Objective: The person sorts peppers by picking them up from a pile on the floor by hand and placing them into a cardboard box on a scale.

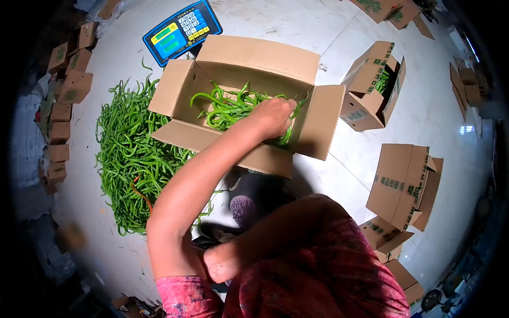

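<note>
Through the head camera I see the left hand (pixel 273 115) deep in the open box (pixel 254 55), on top of the green peppers (pixel 225 114) that lie inside, near its right end. Its fingers are bent in and close together, not spread, but I can't tell if they pinch a pepper, since the back of the hand hides the tips. To do this bit well, I think I should keep the fingers soft, because long thin peppers like these could snap if squeezed hard. I'd lay them flat and all one way, as they look tangled in the middle, and nudge some to the left end, where bare cardboard shows. The left arm (pixel 193 180) bends at the elbow beside the big pepper pile (pixel 130 138) on the floor, then slants up and right over the near flap (pixel 265 159). I'd keep the wrist high so it doesn't squash that flap. The right arm (pixel 275 238) seems to cross low over the body, in shadow. I can't see the right hand, so I can't tell what it does.
</note>
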### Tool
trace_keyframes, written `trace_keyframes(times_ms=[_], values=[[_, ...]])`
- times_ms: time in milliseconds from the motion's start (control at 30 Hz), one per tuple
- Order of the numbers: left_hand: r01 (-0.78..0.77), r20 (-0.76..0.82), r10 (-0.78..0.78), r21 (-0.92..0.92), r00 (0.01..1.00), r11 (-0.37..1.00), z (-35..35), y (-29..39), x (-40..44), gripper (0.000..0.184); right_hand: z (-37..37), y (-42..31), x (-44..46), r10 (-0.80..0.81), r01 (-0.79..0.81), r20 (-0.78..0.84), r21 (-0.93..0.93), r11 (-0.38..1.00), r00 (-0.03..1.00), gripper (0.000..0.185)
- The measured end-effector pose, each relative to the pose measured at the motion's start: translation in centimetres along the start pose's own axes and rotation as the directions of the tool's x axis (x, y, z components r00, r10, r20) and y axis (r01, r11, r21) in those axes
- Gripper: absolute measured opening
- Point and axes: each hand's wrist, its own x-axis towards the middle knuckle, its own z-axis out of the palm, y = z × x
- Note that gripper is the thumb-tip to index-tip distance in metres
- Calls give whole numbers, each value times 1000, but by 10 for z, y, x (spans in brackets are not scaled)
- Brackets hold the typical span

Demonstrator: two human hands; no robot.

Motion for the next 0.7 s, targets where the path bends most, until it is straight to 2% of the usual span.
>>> trace_keyframes(times_ms=[33,100,133,167,233,333,367,400,467,533,600,700], values=[[23,-2,-23,-28,1000,999,1,-1,6,38,-10,-3,-5,-12,10,-15,-102,995,1000,22],[5,102,-7,13,995,1000,2,-5,7,39,2,0,-7,41,-35,-48,103,994,998,24],[-4,155,0,29,988,1000,0,-9,5,40,5,3,-8,24,-20,-62,68,998,998,28],[3,308,-45,136,950,991,-5,-16,6,43,9,5,-9,7,-5,-75,32,999,997,32],[92,165,-117,156,979,984,-12,-48,-5,46,-49,4,-8,-113,83,-77,-317,945,991,48],[213,-4,-218,244,976,946,-39,-115,-24,53,-78,-20,-1,-7,80,284,-247,966,959,61],[322,-14,-329,255,944,912,-45,-134,-30,55,-76,-19,1,-7,84,352,-202,976,936,58],[426,-26,-435,265,900,865,-49,-150,-35,57,-60,-19,-1,-23,100,298,-245,964,954,53],[468,4,-494,316,869,825,-44,-179,-45,58,-28,-18,-4,-54,114,186,-335,935,981,43],[473,21,-511,348,859,809,-34,-202,-46,56,-58,-25,-4,-15,84,145,-480,873,989,39],[451,26,-492,360,870,817,-30,-210,-45,50,-49,-27,-6,16,82,203,-465,881,979,41],[506,203,-640,456,741,732,-27,-195,-35,32,-60,-25,-8,-9,107,213,-453,885,977,43]])
